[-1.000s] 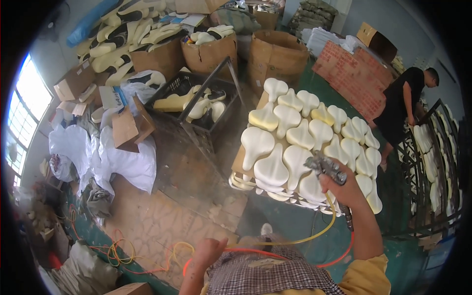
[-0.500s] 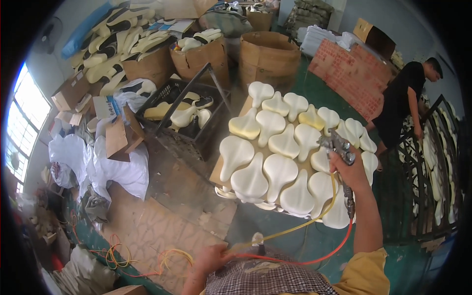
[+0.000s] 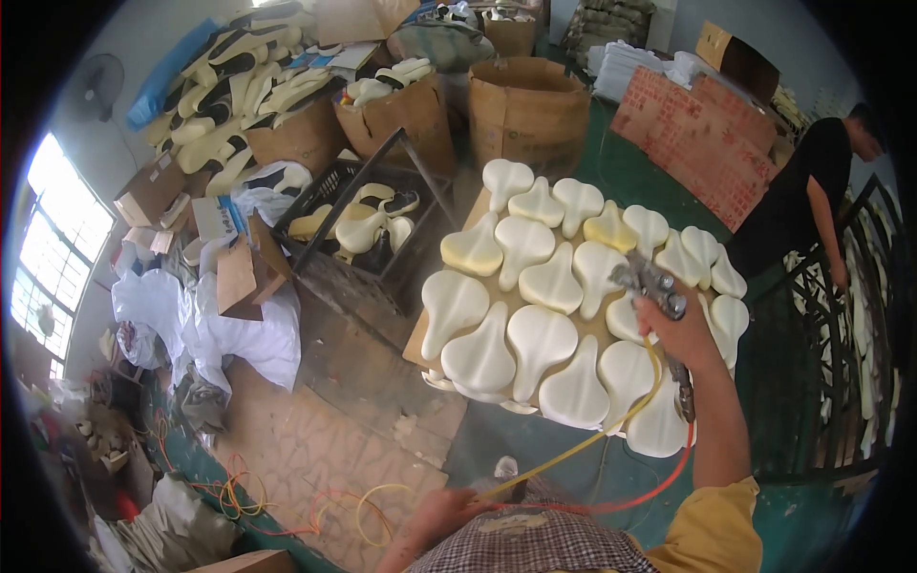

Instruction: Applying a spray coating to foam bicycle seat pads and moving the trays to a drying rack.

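My right hand (image 3: 686,334) is closed around a metal spray gun (image 3: 653,285), held above the right part of a spread of cream-white foam bicycle saddles (image 3: 542,339). These lie in rough rows on a brown board (image 3: 417,336); one is yellower (image 3: 608,227). A yellow hose (image 3: 578,441) and a red hose (image 3: 659,485) run from the gun to my left hand (image 3: 447,514). That hand is low in front of my checked apron, its fingers wrapped round the hoses. Right forearm and gun hide parts of the saddles below. No spray can be made out.
Beyond the board's left side stands a black crate (image 3: 330,224) of saddles on a metal frame. Large cardboard drums (image 3: 528,119) stand behind. At right, a co-worker (image 3: 798,201) reaches toward a dark rack (image 3: 826,353). Loose hose coils (image 3: 239,492) lie on the floor.
My left hand has moved a little to the right with the hoses. The gun has shifted slightly over the saddles, still in my right hand. The view has turned slightly left.
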`<state>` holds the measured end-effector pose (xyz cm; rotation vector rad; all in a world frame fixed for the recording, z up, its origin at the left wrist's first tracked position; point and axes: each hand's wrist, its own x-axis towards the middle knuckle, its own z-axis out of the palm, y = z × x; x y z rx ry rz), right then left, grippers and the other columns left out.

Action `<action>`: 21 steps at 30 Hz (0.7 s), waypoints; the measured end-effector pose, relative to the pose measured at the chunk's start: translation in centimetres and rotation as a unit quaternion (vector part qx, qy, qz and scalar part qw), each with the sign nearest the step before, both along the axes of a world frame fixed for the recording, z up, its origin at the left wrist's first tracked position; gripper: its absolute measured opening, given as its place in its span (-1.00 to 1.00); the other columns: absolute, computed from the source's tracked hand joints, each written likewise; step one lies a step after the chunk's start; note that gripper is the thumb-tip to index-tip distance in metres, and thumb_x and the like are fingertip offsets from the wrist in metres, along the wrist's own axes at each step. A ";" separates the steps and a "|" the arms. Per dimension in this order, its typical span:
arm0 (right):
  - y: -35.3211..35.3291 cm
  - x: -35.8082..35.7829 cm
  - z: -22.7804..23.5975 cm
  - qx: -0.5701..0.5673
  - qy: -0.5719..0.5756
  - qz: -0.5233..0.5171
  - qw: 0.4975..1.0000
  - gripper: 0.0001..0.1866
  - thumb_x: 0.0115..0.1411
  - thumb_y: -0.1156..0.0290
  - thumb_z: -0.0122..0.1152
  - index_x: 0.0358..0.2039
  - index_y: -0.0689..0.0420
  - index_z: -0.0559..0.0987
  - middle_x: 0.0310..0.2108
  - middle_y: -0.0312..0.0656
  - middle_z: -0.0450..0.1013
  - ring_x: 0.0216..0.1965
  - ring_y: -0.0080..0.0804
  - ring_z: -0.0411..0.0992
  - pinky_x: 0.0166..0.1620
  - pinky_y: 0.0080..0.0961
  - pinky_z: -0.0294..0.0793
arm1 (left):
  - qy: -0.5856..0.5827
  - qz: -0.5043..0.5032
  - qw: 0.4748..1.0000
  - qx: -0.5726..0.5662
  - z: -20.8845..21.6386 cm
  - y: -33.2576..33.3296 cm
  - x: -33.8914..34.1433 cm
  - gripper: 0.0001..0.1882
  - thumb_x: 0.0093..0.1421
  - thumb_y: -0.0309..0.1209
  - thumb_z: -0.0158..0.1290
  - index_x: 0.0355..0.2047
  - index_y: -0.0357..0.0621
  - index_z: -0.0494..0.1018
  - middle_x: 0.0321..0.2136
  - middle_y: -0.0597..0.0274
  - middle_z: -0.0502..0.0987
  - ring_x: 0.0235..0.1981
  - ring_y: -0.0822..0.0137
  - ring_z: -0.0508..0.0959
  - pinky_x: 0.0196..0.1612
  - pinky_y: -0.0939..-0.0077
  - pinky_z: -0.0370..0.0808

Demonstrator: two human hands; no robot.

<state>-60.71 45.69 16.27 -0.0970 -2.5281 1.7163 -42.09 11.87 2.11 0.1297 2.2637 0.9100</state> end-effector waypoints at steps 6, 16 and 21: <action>-0.3 1.3 -0.4 0.011 -0.005 0.016 1.000 -0.64 0.14 0.41 0.15 -0.03 0.16 0.42 -0.53 -0.34 0.39 -0.61 -0.66 0.33 -0.51 -0.66 0.39 | 0.009 -0.024 1.000 0.017 -0.7 -0.3 1.9 -0.51 0.07 0.06 0.09 -0.27 -0.14 0.53 -0.60 0.04 0.53 -0.52 0.12 0.55 -0.42 0.33 0.44; -4.6 12.5 -0.7 -0.049 -0.122 0.148 0.980 -0.60 0.10 0.45 0.19 -0.02 0.20 0.41 -0.48 -0.31 0.42 -0.59 -0.64 0.36 -0.50 -0.62 0.42 | -0.062 -0.019 0.998 0.013 0.0 -2.8 7.3 -0.46 0.08 0.14 0.00 -0.43 -0.17 0.49 -0.51 -0.10 0.52 -0.38 -0.09 0.52 -0.31 0.19 0.43; -5.2 14.7 -1.3 -0.054 -0.074 0.068 0.993 -0.59 0.12 0.46 0.17 0.00 0.22 0.38 -0.50 -0.32 0.41 -0.58 -0.66 0.36 -0.49 -0.64 0.41 | -0.033 -0.035 0.998 0.045 0.1 -3.4 10.2 -0.54 0.10 0.07 0.04 -0.38 -0.10 0.54 -0.57 -0.01 0.52 -0.49 0.05 0.54 -0.41 0.26 0.43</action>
